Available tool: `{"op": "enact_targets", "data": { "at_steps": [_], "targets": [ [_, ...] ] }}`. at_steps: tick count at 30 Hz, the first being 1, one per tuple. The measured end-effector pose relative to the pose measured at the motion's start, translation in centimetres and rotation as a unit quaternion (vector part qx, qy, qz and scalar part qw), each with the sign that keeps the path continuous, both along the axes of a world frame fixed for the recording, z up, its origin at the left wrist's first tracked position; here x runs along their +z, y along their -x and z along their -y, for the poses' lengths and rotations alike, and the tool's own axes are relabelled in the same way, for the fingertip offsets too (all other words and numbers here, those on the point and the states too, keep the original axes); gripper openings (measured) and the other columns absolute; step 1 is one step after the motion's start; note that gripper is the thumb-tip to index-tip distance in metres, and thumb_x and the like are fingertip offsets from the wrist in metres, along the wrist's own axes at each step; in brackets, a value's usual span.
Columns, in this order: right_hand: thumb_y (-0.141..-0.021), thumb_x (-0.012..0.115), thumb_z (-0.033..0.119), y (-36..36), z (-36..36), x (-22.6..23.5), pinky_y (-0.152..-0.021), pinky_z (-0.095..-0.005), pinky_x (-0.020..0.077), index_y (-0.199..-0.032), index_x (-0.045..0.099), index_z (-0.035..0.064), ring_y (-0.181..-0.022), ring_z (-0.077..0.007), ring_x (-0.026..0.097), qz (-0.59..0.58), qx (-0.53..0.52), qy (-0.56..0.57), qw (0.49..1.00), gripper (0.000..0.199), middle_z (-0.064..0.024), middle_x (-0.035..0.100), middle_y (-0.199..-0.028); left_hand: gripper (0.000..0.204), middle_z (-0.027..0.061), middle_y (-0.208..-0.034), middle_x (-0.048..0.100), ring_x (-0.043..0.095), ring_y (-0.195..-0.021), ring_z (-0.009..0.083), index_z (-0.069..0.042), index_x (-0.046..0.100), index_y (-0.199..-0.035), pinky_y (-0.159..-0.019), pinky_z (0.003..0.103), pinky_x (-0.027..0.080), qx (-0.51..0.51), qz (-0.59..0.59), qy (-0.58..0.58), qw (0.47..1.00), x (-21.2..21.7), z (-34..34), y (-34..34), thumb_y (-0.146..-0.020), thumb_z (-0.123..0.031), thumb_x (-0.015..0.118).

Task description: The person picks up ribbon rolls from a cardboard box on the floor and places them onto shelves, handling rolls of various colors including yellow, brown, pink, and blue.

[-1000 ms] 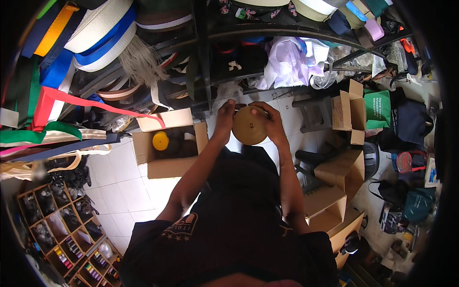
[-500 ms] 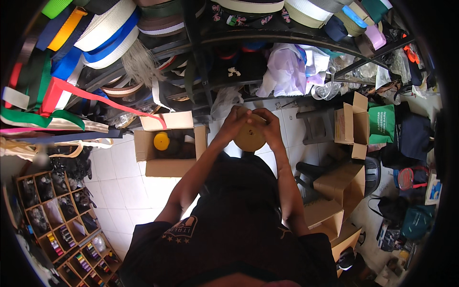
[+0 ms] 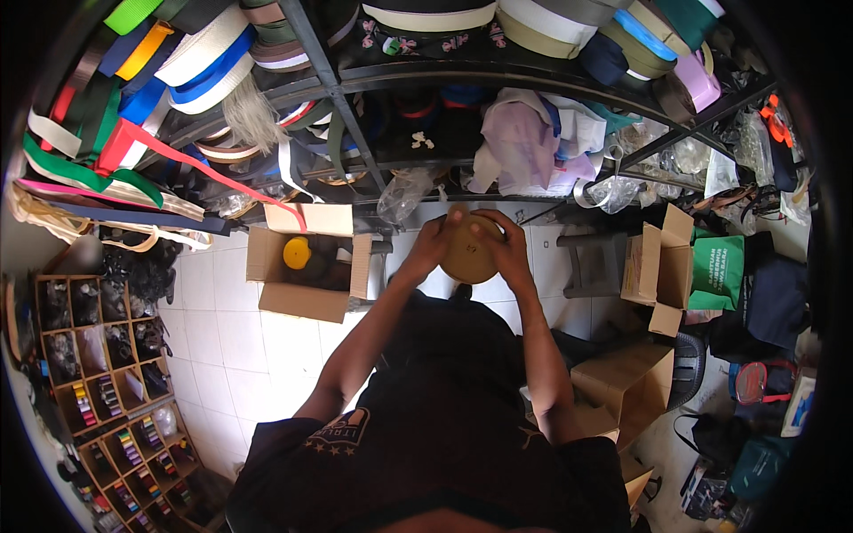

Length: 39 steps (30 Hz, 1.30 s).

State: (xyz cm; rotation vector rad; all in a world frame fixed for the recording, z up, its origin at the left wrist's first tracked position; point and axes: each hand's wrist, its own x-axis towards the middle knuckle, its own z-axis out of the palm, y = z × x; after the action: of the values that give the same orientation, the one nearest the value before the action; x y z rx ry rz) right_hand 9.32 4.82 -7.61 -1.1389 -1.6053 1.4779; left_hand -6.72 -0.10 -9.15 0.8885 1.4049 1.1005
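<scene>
While both hands are out in front of the body, they've got one thing between them: a round, flat, mustard-brown disc (image 3: 469,264). It's pretty plain looking, one dull earthy colour across the whole face, with a small dark mark (image 3: 472,249) near the middle. Can't tell if that mark is a hole or something drawn on. The outline is a neat circle as far as it shows, though fingers cover the upper parts of it. Can't make out whether it's wound-up strap or one solid piece either. Its flat face is turned toward the camera.

As for the grip, it's closed on the disc from both sides. The left hand (image 3: 430,250) has the upper left edge, a bit blurry around the fingertips, and the right hand (image 3: 506,253) wraps the upper right edge with the thumb lying over the face.

So the disc is held above the white tiled floor (image 3: 240,338), just short of the black shelf rack (image 3: 462,164). Off to the left sits an open cardboard box (image 3: 305,303) with a bright yellow round thing (image 3: 296,252) in it, and a grey stool (image 3: 591,265) stands over on the right.
</scene>
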Motion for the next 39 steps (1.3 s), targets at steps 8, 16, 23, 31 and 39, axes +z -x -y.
{"op": "enact_targets", "data": {
  "at_steps": [8, 16, 23, 31, 39],
  "targets": [
    [-0.082, 0.076, 0.025, -1.2, 0.2, -0.4, -0.091, -0.0306, 0.0473, -0.124, 0.057, 0.0028, -0.105, -0.0197, 0.060, -0.072, -0.072, -0.026, 0.994, 0.051, -0.0110, 0.062, -0.114, 0.053, 0.0112, -0.103, 0.066, 0.059, -0.094, 0.0129, 0.003, 0.061, -0.119, -0.082, 0.028, 0.048, 0.167, 0.017, -0.039, 0.985, 0.2, 0.1, -3.2, -0.102, -0.044, 0.044],
    [-0.089, 0.069, 0.023, -3.8, -0.8, -1.5, -0.093, -0.0314, 0.0464, -0.124, 0.059, 0.0041, -0.105, -0.0178, 0.060, -0.084, -0.003, -0.044, 0.996, 0.041, -0.0096, 0.063, -0.115, 0.059, 0.0104, -0.103, 0.066, 0.059, -0.095, 0.0152, 0.000, 0.060, -0.120, -0.087, 0.029, 0.046, 0.070, 0.014, 0.036, 0.997, 1.2, -0.3, -3.3, -0.100, -0.052, 0.043],
    [-0.086, 0.071, 0.025, -3.4, -1.7, -1.1, -0.092, -0.0300, 0.0459, -0.117, 0.063, 0.0062, -0.102, -0.0159, 0.060, -0.040, 0.118, 0.003, 0.992, 0.037, -0.0072, 0.065, -0.108, 0.060, 0.0131, -0.095, 0.063, 0.060, -0.090, 0.0168, 0.004, 0.057, -0.108, -0.078, 0.030, 0.048, 0.075, 0.000, -0.008, 0.997, 0.5, -0.9, -4.3, -0.096, -0.054, 0.050],
    [-0.084, 0.073, 0.022, -1.6, 0.3, -2.4, -0.087, -0.0300, 0.0476, -0.109, 0.064, 0.0040, -0.096, -0.0167, 0.062, -0.059, -0.057, -0.032, 0.996, 0.032, -0.0071, 0.066, -0.103, 0.045, 0.0111, -0.084, 0.058, 0.060, -0.085, 0.0211, 0.000, 0.049, -0.106, -0.078, 0.034, 0.047, 0.143, -0.016, -0.020, 0.989, -0.6, -0.7, -3.6, -0.099, -0.045, 0.049],
    [-0.087, 0.071, 0.024, -0.6, -0.7, -1.3, -0.086, -0.0300, 0.0473, -0.113, 0.063, 0.0040, -0.101, -0.0164, 0.060, -0.018, 0.009, -0.038, 0.999, 0.034, -0.0070, 0.065, -0.105, 0.041, 0.0166, -0.083, 0.064, 0.061, -0.076, 0.0233, -0.001, 0.058, -0.104, -0.071, 0.036, 0.048, 0.065, -0.119, -0.080, 0.988, -0.1, -0.9, -1.8, -0.101, -0.040, 0.045]
  ]
}}
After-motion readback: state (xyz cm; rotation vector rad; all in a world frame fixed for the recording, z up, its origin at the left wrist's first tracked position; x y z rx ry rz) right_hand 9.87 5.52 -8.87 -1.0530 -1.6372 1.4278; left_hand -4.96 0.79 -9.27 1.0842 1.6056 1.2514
